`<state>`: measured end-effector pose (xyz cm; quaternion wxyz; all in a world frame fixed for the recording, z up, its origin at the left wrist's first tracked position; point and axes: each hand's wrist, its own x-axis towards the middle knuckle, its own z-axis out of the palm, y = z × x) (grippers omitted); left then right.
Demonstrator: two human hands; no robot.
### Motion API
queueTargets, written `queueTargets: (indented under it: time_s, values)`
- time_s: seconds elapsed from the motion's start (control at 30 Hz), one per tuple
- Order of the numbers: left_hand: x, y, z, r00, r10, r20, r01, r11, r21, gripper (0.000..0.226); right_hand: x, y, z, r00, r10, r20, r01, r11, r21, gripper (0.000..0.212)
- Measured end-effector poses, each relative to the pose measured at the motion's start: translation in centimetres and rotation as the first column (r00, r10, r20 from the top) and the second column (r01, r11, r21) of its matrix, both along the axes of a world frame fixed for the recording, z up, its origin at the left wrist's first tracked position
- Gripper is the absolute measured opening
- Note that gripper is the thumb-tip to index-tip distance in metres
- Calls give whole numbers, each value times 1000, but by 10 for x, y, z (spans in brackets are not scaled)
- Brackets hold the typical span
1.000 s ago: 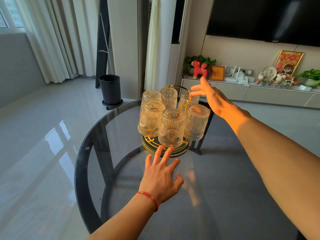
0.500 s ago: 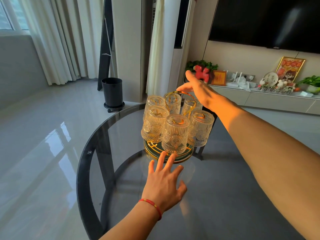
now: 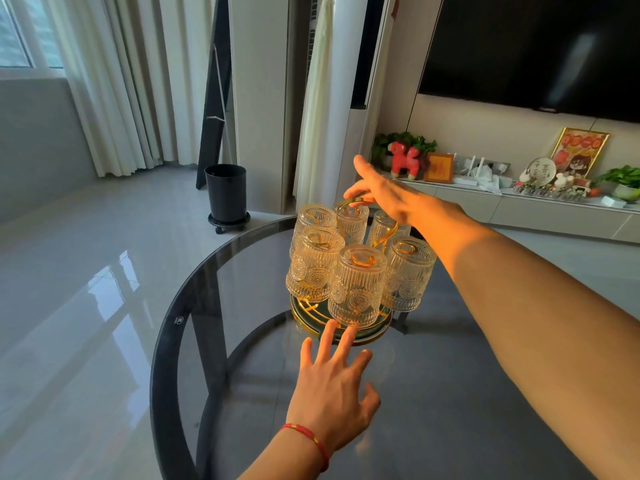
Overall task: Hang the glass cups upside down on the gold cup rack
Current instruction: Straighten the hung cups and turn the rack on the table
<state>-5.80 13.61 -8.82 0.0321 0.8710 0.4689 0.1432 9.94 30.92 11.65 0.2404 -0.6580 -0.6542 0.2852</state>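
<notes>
Now six glass cups (image 3: 356,285) hang upside down on the gold cup rack (image 3: 341,329), with their flat bottoms up and their open mouths down. Each cup stands tall and straight, long way up and down. The glass is clear and bumpy, with thin ribs and a round flower shape pressed into the side. Shiny gold wire shows through the cups.

The rack has a round dark green base with a gold rim. It sits on the round bench (image 3: 450,393), out toward 12 o'clock from the middle. The bench top is smooth dark glass with a black edge, and it is see-through.

The right hand (image 3: 384,195) reaches over the far cups at 12 o'clock. Its fingers curl at the gold ring handle (image 3: 355,203) on top of the rack, with the thumb pointing up, but I cannot tell if its grip is closed on the ring.

The left hand (image 3: 332,386) is at 6 o'clock, flat and low over the bench. Its grip is apart, fingers spread wide, holding nothing. Two fingertips (image 3: 329,327) reach the base rim. A red string bracelet (image 3: 308,436) goes around the wrist.
</notes>
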Motion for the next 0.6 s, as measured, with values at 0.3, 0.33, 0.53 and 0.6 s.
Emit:
queueTargets:
  time_s: [0.3,0.33,0.53,0.6]
  values:
    - [-1,-2,4,1000,8,-5,-8,998,68,50,-6,10,3,994,-32,100,37,998,-50,127]
    - [0,-2,3,1000,8,4,-9,997,73,51,-6,10,3,993,-42,109,48,998,-51,126]
    - [-1,0,1,1000,4,-9,-4,999,40,53,-3,12,-2,988,-46,148,45,999,8,111]
    - [-1,1,1,1000,8,-16,-7,999,52,50,-4,11,-2,990,-43,135,42,999,13,111]
